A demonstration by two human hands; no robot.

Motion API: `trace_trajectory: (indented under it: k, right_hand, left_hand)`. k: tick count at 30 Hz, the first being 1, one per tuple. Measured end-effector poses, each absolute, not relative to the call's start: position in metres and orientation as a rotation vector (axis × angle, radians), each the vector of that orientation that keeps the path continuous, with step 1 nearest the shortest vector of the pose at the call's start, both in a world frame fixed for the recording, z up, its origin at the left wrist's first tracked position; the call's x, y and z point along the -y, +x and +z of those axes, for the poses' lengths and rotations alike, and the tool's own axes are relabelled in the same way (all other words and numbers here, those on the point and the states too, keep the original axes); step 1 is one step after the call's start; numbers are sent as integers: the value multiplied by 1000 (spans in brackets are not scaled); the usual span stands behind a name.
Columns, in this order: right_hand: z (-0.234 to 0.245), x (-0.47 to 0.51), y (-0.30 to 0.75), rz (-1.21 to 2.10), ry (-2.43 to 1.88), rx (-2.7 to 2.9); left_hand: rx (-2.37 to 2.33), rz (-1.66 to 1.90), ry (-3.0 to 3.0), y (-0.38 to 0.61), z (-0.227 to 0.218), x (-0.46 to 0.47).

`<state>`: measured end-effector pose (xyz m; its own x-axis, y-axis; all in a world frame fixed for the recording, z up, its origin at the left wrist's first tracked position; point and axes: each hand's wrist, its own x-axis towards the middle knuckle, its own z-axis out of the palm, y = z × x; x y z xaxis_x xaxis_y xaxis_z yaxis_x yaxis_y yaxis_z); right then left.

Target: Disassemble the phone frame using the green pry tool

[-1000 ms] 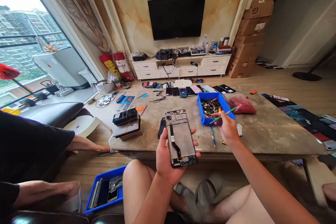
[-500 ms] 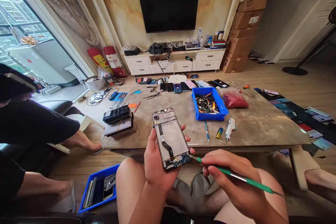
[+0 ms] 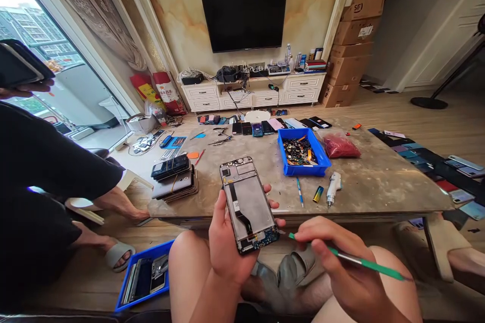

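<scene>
- The left hand (image 3: 231, 247) holds the phone (image 3: 255, 207) in front of the table (image 3: 379, 181), open side up.
- The right hand (image 3: 344, 257) pinches a green pick (image 3: 382, 269) — its tip near the blue board (image 3: 270, 237); I can't tell if they touch.
- The phone looks partly apart: back off, board still in.
- Small parts (image 3: 299, 152) fill a blue box (image 3: 306, 169) on the table — TV (image 3: 244, 15) and brown boxes (image 3: 350, 53) behind.
</scene>
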<state>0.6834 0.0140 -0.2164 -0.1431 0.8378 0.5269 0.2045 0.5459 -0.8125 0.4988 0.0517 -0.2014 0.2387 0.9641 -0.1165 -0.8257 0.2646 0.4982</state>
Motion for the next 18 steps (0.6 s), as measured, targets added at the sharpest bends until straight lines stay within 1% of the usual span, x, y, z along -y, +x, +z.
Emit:
trace_trajectory:
  k: [4, 6, 10, 13, 18]
  right_hand:
    - [-223, -24, 681, 1048, -916, 1420]
    - [-223, -33, 677, 1126, -962, 1349]
    - [-219, -48, 667, 1062, -1148, 1289]
    - [-213, -54, 659, 1001, -1194, 1230]
    - [-211, -56, 655, 1050, -1238, 1220]
  left_hand:
    - [-517, 1237, 436, 501, -208, -47]
    - [-556, 1181, 476, 501, -213, -43]
    - [-642, 1090, 522, 500, -222, -35]
    - [-716, 1074, 529, 500, -228, -31]
    - [-960, 1089, 634, 495, -243, -23]
